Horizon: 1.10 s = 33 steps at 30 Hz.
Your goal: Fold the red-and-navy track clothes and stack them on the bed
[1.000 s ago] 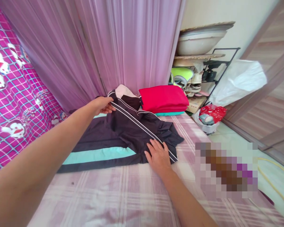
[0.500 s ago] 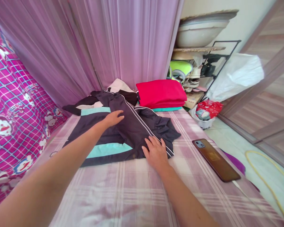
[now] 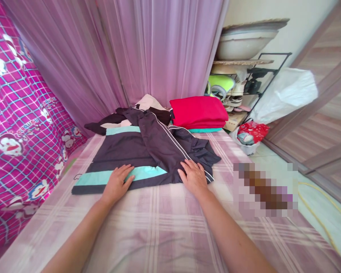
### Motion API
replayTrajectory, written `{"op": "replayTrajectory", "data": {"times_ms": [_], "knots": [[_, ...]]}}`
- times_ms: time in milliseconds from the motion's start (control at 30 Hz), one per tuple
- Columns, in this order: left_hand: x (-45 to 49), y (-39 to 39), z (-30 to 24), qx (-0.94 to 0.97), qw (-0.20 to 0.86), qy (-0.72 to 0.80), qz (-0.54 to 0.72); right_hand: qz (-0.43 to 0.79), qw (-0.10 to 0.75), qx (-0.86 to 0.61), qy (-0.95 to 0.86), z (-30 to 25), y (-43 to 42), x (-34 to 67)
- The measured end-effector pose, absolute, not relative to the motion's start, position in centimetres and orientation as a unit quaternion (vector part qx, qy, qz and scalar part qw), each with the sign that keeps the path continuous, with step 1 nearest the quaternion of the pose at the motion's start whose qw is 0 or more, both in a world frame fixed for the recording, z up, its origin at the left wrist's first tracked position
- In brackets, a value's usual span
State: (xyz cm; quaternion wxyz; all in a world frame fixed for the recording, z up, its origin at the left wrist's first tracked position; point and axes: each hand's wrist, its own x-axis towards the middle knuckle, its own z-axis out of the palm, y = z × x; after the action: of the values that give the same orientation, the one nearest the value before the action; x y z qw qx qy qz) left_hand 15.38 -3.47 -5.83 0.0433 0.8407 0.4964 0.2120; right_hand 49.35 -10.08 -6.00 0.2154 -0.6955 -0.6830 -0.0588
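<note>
A dark grey jacket (image 3: 122,146) with light teal bands lies spread on the bed. One sleeve (image 3: 165,140), edged with white piping, is laid over its body and runs down toward the right. My left hand (image 3: 118,182) rests flat on the near teal band, fingers spread. On the lower end of the sleeve my right hand (image 3: 193,176) lies palm down, its fingers also apart. Neither hand grips the cloth. Bunched dark fabric (image 3: 208,151) of the jacket sits just beyond the right hand.
Behind the jacket are a folded red cloth stack (image 3: 199,112) and black and beige clothes (image 3: 149,102), against a purple curtain (image 3: 147,49). A pixelated phone (image 3: 264,187) lies at the bed's right side. Beyond stand a shoe rack (image 3: 268,81) and a white bag (image 3: 287,94).
My left hand has come back from the upper part of the jacket to its near teal band. My right hand stays on the sleeve. The view has shifted slightly.
</note>
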Motion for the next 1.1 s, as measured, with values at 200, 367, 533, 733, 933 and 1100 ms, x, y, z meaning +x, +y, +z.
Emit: {"op": "replayTrajectory", "data": {"times_ms": [200, 367, 533, 733, 933, 1100], "knots": [[15.9, -4.2, -6.1, 0.839, -0.001, 0.514, 0.176, -0.092, 0.241, -0.755, -0.603, -3.6, -11.3, 52.9], [19.3, -6.0, -5.0, 0.877, -0.024, 0.437, 0.199, 0.007, 0.185, -0.824, -0.535, -3.5, -12.7, 54.8], [23.3, -6.9, -4.9, 0.934, 0.015, 0.336, 0.119, 0.047, 0.143, -0.829, -0.538, -3.5, -12.1, 55.4], [23.2, -6.6, -5.9, 0.937, 0.058, 0.334, 0.091, 0.048, 0.158, -0.820, -0.548, -4.4, -11.8, 56.4], [23.4, -6.9, -5.3, 0.933, 0.076, 0.342, 0.084, -0.100, 0.192, -0.762, -0.610, -5.0, -12.5, 55.3], [23.6, -7.3, -5.1, 0.930, 0.068, 0.350, 0.091, -0.096, 0.237, -0.661, -0.705, -3.4, -11.6, 50.8]]}}
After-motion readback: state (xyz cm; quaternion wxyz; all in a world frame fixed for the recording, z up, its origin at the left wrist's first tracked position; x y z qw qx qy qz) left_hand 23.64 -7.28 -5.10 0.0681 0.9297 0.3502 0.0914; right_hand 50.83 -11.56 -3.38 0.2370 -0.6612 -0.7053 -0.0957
